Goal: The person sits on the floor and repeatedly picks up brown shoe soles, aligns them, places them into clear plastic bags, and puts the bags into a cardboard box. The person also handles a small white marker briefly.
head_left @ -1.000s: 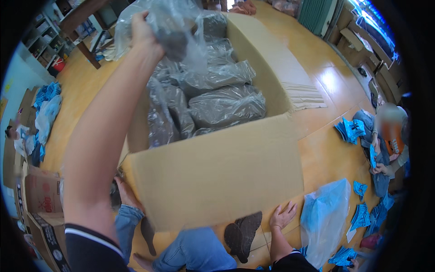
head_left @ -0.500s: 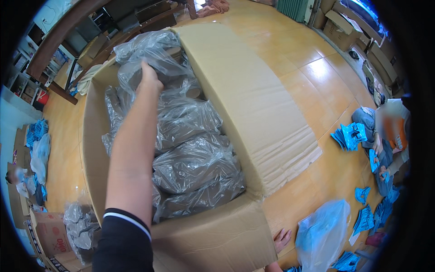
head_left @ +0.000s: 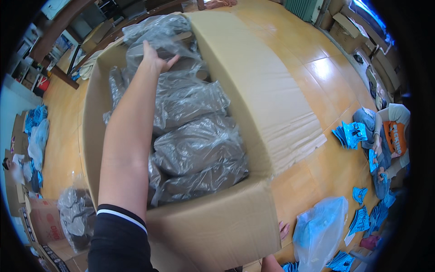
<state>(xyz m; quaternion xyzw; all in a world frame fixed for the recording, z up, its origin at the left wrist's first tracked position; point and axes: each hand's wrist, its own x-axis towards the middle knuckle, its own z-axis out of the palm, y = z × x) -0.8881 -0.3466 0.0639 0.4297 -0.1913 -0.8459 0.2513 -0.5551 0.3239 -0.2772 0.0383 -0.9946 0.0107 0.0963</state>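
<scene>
A large cardboard box [head_left: 217,222] stands in front of me, filled with several brown-grey bundles in clear plastic bags [head_left: 195,143]. My left hand [head_left: 156,60] reaches in to the far end. Its thumb is spread from the fingers, and it touches the loose plastic of a far bag [head_left: 156,27]; some fingertips are hidden there. At the lower right, my right hand [head_left: 283,230] is beside the outer edge of the near flap. Only a few stretched fingers show past the cardboard, which hides the rest of that hand.
The box's long right flap [head_left: 253,68] lies folded outward. A plastic bag of blue items [head_left: 319,231] lies on the tiled floor, near blue stacks [head_left: 360,220]. A person [head_left: 385,140] sits at right handling blue pieces. Another plastic-wrapped bundle [head_left: 76,217] stands at left.
The view has shifted, with the box higher in it. My left thumb has spread away from the fingers at the far bag. More of my right hand has gone behind the flap.
</scene>
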